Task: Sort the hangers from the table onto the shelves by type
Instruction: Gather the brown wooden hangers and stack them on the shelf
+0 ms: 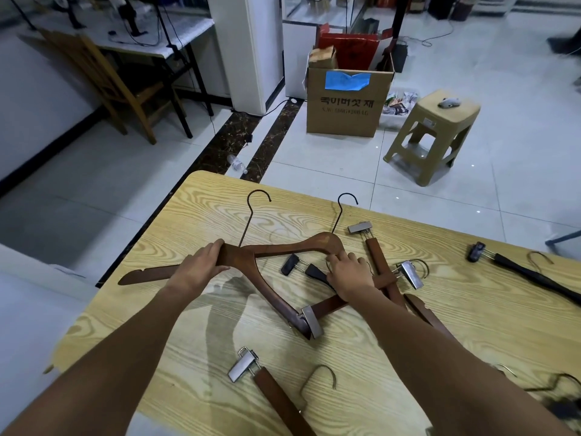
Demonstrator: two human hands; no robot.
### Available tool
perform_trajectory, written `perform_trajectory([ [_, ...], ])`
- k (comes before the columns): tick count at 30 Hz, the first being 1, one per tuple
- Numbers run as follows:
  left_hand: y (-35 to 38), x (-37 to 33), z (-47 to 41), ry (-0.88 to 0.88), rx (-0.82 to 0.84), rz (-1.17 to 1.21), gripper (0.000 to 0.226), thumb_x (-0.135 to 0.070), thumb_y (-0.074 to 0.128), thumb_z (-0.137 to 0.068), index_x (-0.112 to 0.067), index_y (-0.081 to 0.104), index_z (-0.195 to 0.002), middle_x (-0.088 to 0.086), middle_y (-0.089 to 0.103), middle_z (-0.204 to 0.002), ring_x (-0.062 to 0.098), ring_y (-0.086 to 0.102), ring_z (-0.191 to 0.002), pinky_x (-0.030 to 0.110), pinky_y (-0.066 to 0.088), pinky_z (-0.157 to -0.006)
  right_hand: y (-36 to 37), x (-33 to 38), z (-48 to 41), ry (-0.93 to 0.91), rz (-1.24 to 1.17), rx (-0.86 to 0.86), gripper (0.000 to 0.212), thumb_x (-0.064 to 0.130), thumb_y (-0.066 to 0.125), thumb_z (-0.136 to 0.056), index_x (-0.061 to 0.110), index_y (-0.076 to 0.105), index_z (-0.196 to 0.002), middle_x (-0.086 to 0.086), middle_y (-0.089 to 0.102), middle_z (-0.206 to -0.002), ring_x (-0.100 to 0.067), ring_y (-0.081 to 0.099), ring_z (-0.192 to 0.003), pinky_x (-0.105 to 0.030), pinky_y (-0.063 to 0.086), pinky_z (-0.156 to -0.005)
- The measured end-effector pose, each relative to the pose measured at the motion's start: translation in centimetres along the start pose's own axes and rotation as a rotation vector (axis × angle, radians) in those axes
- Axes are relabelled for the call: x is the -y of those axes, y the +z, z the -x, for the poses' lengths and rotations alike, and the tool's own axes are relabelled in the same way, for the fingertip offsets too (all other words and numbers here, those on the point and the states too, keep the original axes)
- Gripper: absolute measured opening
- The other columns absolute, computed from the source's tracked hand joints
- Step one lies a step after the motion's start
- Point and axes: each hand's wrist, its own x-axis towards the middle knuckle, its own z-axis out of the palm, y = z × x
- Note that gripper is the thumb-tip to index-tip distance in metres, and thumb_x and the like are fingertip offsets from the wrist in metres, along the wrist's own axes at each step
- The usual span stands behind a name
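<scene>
Both forearms reach over worktop (471,309). Left hand (201,265) fingers curled round neck of brown coat hanger (147,274). Right hand (349,272) fingers curled on second coat hanger (301,243), mid-worktop among clip hangers (276,394).

On the pale tiled floor (503,89) at the far side stands a brown cardboard box (345,111) with a blue sheet (346,80) stuck on its front and a red bag (349,48) just behind it. To its right is a beige plastic stool (434,136) with a small grey object (449,102) on the seat. A clear bottle (237,163) lies by the dark marble strips (226,143). At far left a wooden chair (103,80) stands at a white desk (182,33), beside a white pillar (248,51).
</scene>
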Motion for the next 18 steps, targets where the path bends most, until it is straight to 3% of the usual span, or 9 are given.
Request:
perform_trajectory([
  [6, 0.3, 0.3, 0.2, 0.009, 0.013, -0.025, 0.062, -0.035, 0.05, -0.095, -0.009, 0.024, -0.144, 0.01, 0.043, -0.14, 0.026, 0.045, -0.126, 0.042, 0.04, -0.098, 1.2, 0.0, -0.2, -0.034, -0.009, 0.098, 0.038, 0.029, 0.039, -0.1, 0.015, 0.044, -0.134, -0.011, 0.048, -0.136, -0.029, 0.041, -0.128, -0.041, 0.031, -0.103],
  [12, 0.2, -0.1, 0.5, -0.03, -0.014, 0.032, 0.062, -0.035, 0.051, -0.095, -0.011, 0.024, -0.145, 0.009, 0.041, -0.143, 0.027, 0.045, -0.127, 0.041, 0.038, -0.101, 1.5, -0.6, 0.3, -0.045, -0.016, 0.083, 0.029, 0.027, 0.038, -0.099, 0.011, 0.054, -0.117, -0.012, 0.063, -0.118, -0.031, 0.057, -0.11, -0.036, 0.039, -0.088],
  [15, 0.0, -0.5, 0.4, -0.049, -0.041, 0.054, 0.062, -0.035, 0.051, -0.095, -0.011, 0.024, -0.145, 0.01, 0.042, -0.143, 0.029, 0.046, -0.125, 0.039, 0.039, -0.099, 1.6, -1.1, 0.6, -0.037, 0.01, 0.091, 0.032, 0.03, 0.041, -0.099, 0.01, 0.059, -0.114, -0.011, 0.063, -0.118, -0.031, 0.06, -0.107, -0.034, 0.042, -0.078],
  [18, -0.2, -0.9, 0.3, -0.051, -0.06, 0.057, 0.063, -0.036, 0.052, -0.094, -0.011, 0.025, -0.145, 0.012, 0.043, -0.142, 0.031, 0.048, -0.124, 0.039, 0.041, -0.098, 2.1, -1.9, 1.0, -0.05, 0.034, 0.098, 0.036, 0.036, 0.044, -0.097, 0.01, 0.059, -0.116, -0.011, 0.062, -0.119, -0.031, 0.059, -0.108, -0.034, 0.042, -0.079],
])
